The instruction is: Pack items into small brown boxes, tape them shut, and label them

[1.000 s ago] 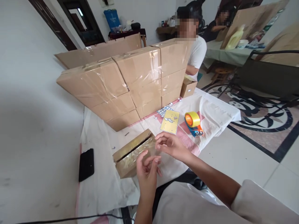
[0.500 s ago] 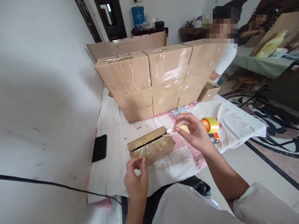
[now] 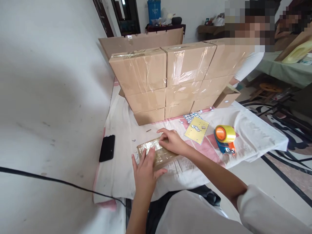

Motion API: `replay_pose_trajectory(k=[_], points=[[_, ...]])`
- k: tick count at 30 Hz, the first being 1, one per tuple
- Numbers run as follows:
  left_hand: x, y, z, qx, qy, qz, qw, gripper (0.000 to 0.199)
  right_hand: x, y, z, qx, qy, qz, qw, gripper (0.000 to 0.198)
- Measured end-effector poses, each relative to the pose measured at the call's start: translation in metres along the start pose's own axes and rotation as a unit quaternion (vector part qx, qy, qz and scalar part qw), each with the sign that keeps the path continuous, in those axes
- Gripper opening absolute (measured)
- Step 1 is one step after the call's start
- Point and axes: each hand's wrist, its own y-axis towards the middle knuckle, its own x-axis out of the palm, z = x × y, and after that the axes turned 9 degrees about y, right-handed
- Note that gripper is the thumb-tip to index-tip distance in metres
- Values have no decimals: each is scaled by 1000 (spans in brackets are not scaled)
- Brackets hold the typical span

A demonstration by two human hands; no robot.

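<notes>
A small brown cardboard box [image 3: 165, 158] with shiny clear tape over its top lies on the cloth in front of me. My left hand [image 3: 145, 169] rests on the near left part of the box, fingers spread and thumb out to the side. On the box's far side is my right hand [image 3: 172, 142], its fingers curled against the top. Whatever its fingertips may hold is hidden. To the right stands a tape dispenser [image 3: 224, 139] with a yellow roll on an orange core.
Behind the box rises a stacked wall of taped cardboard boxes [image 3: 186, 65]. A black phone [image 3: 107, 148] lies at the left edge of the cloth [image 3: 122, 182]. A yellow sheet [image 3: 197, 130] lies near the dispenser. Another person's sleeve [image 3: 250, 66] shows behind the stack.
My right hand, which pinched a clear strip beyond the box's right end, has come left onto its top. The box's gap is now covered. My left hand has spread its fingers on the box.
</notes>
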Motion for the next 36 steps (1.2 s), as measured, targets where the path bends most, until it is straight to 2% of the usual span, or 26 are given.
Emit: replay_pose_trajectory(k=[3, 7, 11, 14, 16, 19, 22, 25, 27, 29, 32, 36], points=[[1, -1, 5, 7, 40, 3, 999, 74, 6, 3, 9, -21, -69, 15, 997, 40], [4, -5, 10, 25, 86, 39, 995, 46, 3, -3, 7, -20, -95, -1, 995, 43], [4, -7, 9, 39, 102, 64, 992, 35, 6, -7, 5, -26, -132, -8, 991, 61], [3, -4, 7, 69, 104, 79, 989, 36, 10, -1, 8, -7, -209, 42, 977, 88], [3, -1, 7, 84, 99, 98, 987, 36, 7, 6, 16, 14, -230, 98, 968, 84], [3, 1, 7, 100, 91, 112, 984, 38, -19, 9, 43, 34, -202, 174, 963, 49], [3, -1, 9, 115, 90, 114, 983, 42, -72, -2, 85, 101, -216, 200, 950, 28], [4, -3, 8, 130, 98, 120, 979, 47, -129, -19, 130, 166, -244, 215, 931, 31], [4, -3, 7, 136, 104, 125, 977, 50, -156, -27, 155, 190, -253, 203, 926, 34], [4, -1, 6, 138, 109, 124, 977, 51, -170, -28, 172, 196, -252, 179, 930, 34], [4, 2, 5, 137, 116, 114, 977, 48, -174, -24, 188, 185, -230, 158, 942, 24], [-1, 3, 11, 138, 132, 112, 975, 43, -171, -22, 199, 157, -153, 187, 958, 11]])
